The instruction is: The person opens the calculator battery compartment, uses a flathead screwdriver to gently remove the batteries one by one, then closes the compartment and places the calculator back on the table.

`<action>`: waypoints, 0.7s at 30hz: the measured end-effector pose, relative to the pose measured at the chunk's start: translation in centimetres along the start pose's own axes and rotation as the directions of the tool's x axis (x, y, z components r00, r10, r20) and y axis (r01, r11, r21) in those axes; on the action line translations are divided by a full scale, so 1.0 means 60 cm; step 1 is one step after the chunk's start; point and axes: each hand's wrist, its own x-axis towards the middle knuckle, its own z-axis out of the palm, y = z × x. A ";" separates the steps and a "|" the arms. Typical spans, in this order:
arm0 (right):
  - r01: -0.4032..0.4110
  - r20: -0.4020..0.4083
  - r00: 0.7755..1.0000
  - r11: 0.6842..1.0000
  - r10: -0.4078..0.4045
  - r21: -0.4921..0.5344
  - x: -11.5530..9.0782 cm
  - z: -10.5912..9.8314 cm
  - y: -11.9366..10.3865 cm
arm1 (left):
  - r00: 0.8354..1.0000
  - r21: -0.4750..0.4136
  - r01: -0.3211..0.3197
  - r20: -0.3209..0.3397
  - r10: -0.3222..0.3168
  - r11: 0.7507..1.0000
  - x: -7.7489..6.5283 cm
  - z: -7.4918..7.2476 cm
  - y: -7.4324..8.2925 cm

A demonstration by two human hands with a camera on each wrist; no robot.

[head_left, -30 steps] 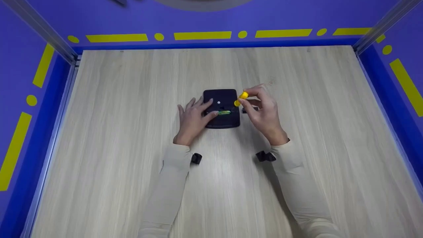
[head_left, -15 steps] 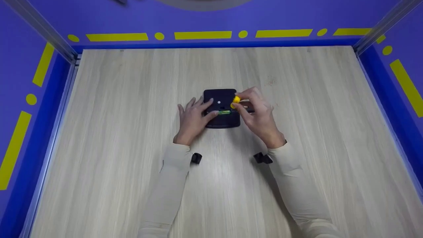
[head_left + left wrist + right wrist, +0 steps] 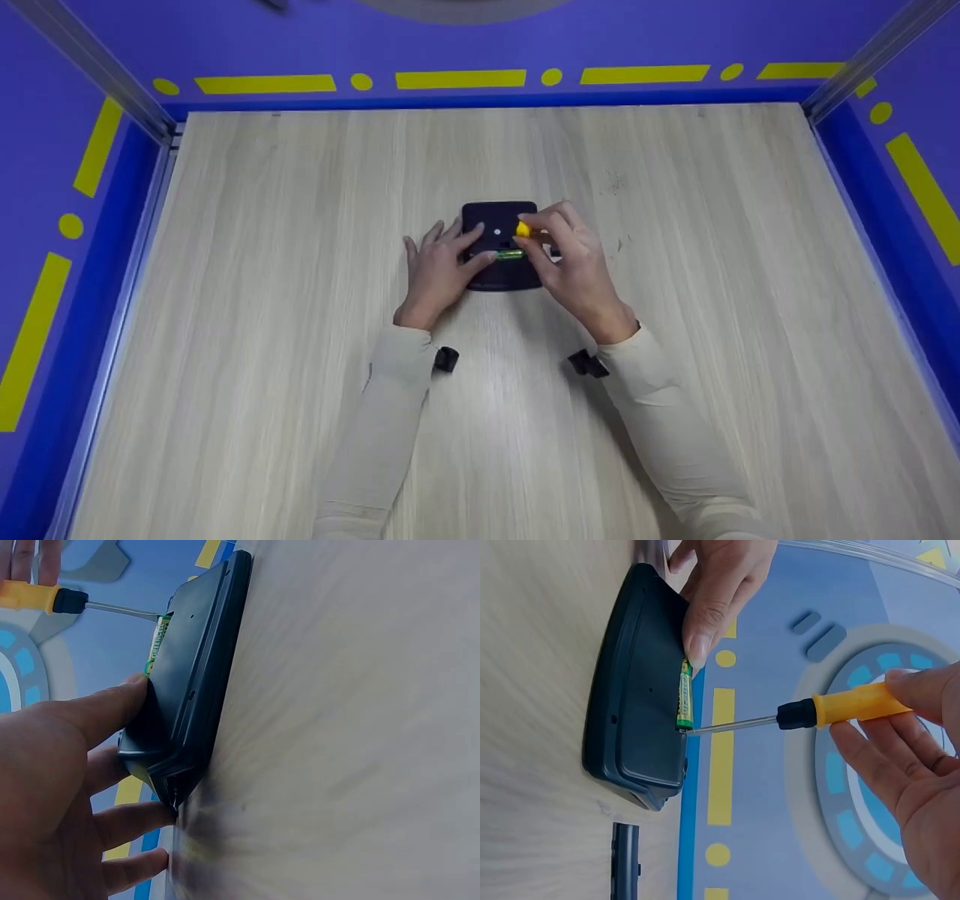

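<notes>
A black flat device (image 3: 501, 214) lies on the table with a small compartment open on top; its exact kind cannot be told. In the compartment sits a green battery (image 3: 685, 696). My left hand (image 3: 439, 274) rests on the device's left side, fingers spread, with the thumb (image 3: 124, 709) at one end of the battery. My right hand (image 3: 574, 259) pinches the yellow handle of a screwdriver (image 3: 862, 703) between thumb and fingers. In the right wrist view, the shaft's tip meets the battery's other end, at the compartment's edge.
A small black piece (image 3: 625, 862), perhaps the compartment's cover, lies on the wooden table (image 3: 300, 300) to the right of the device, partly behind my right hand in the head view. Blue walls (image 3: 480, 52) with yellow marks border the table at back and sides.
My right hand has moved left with the screwdriver, from the device's right edge to the battery's right end, and the handle stands more upright. My left hand has stayed in place.
</notes>
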 end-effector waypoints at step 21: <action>-0.205 -0.070 0.972 0.959 0.222 0.197 0.001 -0.025 0.031 | 1.000 -0.021 0.022 0.004 -0.022 1.000 0.001 0.001 0.001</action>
